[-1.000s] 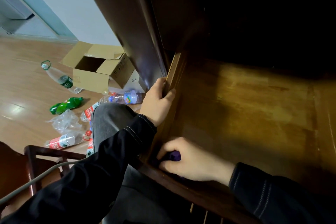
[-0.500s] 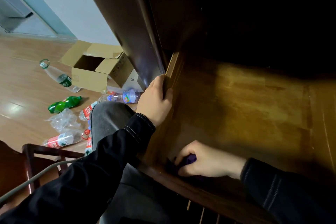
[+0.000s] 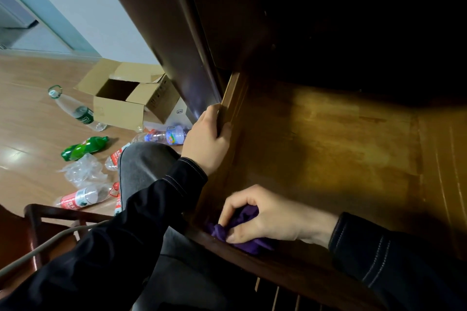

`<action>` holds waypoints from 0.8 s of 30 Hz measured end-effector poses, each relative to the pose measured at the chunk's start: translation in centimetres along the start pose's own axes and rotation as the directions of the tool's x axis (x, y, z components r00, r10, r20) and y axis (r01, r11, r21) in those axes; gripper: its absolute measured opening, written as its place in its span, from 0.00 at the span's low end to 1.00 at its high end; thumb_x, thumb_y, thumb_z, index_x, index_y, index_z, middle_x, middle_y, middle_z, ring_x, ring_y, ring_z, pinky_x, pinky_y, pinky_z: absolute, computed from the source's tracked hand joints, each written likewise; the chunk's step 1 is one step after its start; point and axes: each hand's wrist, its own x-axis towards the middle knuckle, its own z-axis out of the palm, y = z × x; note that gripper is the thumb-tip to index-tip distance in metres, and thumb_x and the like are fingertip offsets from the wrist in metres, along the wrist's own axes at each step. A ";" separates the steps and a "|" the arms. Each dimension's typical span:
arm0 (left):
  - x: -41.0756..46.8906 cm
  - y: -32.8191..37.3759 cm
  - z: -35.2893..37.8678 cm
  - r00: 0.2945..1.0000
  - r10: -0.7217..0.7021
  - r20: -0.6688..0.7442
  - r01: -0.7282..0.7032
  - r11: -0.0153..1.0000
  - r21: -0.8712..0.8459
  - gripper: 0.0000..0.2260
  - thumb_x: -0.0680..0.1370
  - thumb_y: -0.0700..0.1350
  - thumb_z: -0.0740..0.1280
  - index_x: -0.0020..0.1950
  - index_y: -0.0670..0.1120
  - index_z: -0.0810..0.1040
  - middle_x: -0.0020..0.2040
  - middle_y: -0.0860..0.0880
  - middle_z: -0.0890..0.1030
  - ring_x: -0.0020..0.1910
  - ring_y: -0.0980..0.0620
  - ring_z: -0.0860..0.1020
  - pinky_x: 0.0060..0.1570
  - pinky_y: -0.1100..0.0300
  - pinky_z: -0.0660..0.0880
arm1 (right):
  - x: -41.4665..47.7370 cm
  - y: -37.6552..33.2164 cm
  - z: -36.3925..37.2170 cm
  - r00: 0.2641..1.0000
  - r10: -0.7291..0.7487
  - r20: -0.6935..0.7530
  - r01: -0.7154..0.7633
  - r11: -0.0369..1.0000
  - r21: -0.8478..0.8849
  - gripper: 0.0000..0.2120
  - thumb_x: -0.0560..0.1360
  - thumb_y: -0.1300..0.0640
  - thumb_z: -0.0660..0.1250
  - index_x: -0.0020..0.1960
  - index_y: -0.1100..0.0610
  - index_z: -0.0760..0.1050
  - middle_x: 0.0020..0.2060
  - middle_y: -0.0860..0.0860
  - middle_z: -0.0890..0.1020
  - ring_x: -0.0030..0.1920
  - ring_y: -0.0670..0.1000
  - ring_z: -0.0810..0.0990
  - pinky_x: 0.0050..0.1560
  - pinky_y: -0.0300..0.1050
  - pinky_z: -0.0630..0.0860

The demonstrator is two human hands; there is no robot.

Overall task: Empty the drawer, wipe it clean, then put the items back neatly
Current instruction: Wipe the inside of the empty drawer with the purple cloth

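Drawer (image 3: 328,154) is pulled out and looks emptied, I'm mid-wipe: left hand (image 3: 206,141) gripping its left wall, right hand (image 3: 273,214) bunched around purple cloth (image 3: 217,231) at the near-left corner, so next I'd sweep along the near edge rightward.

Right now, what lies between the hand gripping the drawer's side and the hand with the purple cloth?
Head view: only the drawer, bare inner wall and floor, lies between the left hand and the right hand holding the purple cloth.
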 end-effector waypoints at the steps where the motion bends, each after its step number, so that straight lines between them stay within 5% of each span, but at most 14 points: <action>1: -0.1 0.0 0.0 1.000 -0.005 0.003 0.005 1.000 -0.002 0.23 0.77 0.54 0.57 0.70 0.46 0.69 0.61 0.46 0.79 0.57 0.45 0.78 0.58 0.46 0.76 | 0.0 -0.2 -0.1 0.999 -0.039 0.013 0.039 0.999 0.038 0.07 0.73 0.61 0.76 0.49 0.53 0.83 0.50 0.58 0.83 0.47 0.47 0.80 0.51 0.42 0.76; 7: 0.0 0.0 0.0 1.000 -0.010 0.017 0.010 1.000 -0.010 0.22 0.78 0.53 0.58 0.70 0.46 0.68 0.62 0.46 0.78 0.59 0.45 0.78 0.60 0.45 0.76 | 1.0 0.4 0.5 0.996 0.076 -0.051 -0.087 0.963 -0.256 0.08 0.74 0.61 0.74 0.52 0.55 0.83 0.49 0.53 0.83 0.51 0.53 0.81 0.56 0.50 0.78; 12: 0.1 -0.3 0.2 1.000 0.000 0.000 0.000 1.000 -0.003 0.19 0.80 0.50 0.60 0.70 0.46 0.69 0.61 0.46 0.79 0.57 0.46 0.78 0.58 0.46 0.76 | 0.2 -0.3 0.2 0.995 -0.101 0.010 0.101 0.995 0.007 0.07 0.72 0.60 0.77 0.50 0.56 0.83 0.46 0.46 0.79 0.45 0.45 0.79 0.51 0.39 0.75; 17: 0.1 -0.4 0.1 1.000 0.007 0.005 -0.007 1.000 0.004 0.18 0.81 0.48 0.62 0.71 0.46 0.68 0.63 0.46 0.78 0.59 0.45 0.78 0.60 0.46 0.76 | 1.1 0.8 0.4 0.989 0.148 -0.009 -0.147 0.969 -0.199 0.09 0.76 0.61 0.73 0.56 0.57 0.81 0.50 0.56 0.82 0.48 0.51 0.79 0.49 0.43 0.74; 24: 0.2 -0.4 0.3 1.000 0.011 0.009 -0.012 1.000 0.014 0.18 0.82 0.48 0.62 0.71 0.47 0.68 0.62 0.46 0.78 0.57 0.47 0.78 0.59 0.48 0.76 | -0.2 0.8 -0.8 0.993 0.089 0.073 -0.083 0.994 -0.077 0.07 0.73 0.56 0.75 0.49 0.46 0.82 0.47 0.50 0.83 0.47 0.46 0.81 0.49 0.42 0.76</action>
